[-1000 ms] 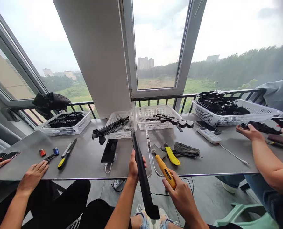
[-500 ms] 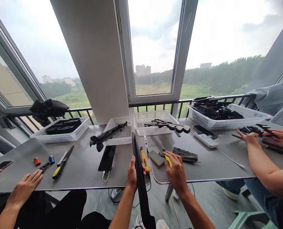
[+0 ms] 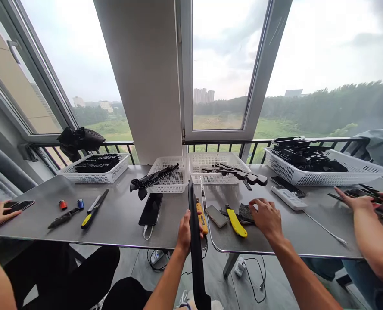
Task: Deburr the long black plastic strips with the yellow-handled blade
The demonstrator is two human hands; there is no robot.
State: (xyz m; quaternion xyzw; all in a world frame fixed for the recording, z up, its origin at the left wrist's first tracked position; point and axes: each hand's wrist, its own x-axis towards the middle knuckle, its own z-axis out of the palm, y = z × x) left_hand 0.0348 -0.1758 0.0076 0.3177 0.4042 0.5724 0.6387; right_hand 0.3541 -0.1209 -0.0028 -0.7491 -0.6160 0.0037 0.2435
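Four white perforated plastic baskets stand along the far side of the grey metal table (image 3: 120, 224). The far-left basket (image 3: 91, 178) holds black ribbed parts in rows. In the left-centre basket (image 3: 173, 188), a black trough-like part (image 3: 155, 177) leans over the near-left rim, one end outside. The right-centre basket (image 3: 210, 178) holds thin black pieces, with a scalloped black part (image 3: 243, 175) jutting past its right side. The far-right basket (image 3: 317, 178) is heaped with flat black parts.

The left hand (image 3: 185, 232) grips the long black plastic strip (image 3: 196, 254) between thumb and fingers; the strip stands steeply at the near edge, mid-table, an orange-yellow pen-shaped tool (image 3: 201, 215) just beyond it. The right hand (image 3: 269, 217) reaches palm down, fingers bent, over the right end of a crumpled dark grey cloth (image 3: 244, 211); whether it pinches the cloth, I cannot tell. A yellow-handled cutter (image 3: 238, 224) lies left of that hand, beside a flat grey block (image 3: 216, 216). At right, a co-worker's hand (image 3: 361, 204) touches black parts.
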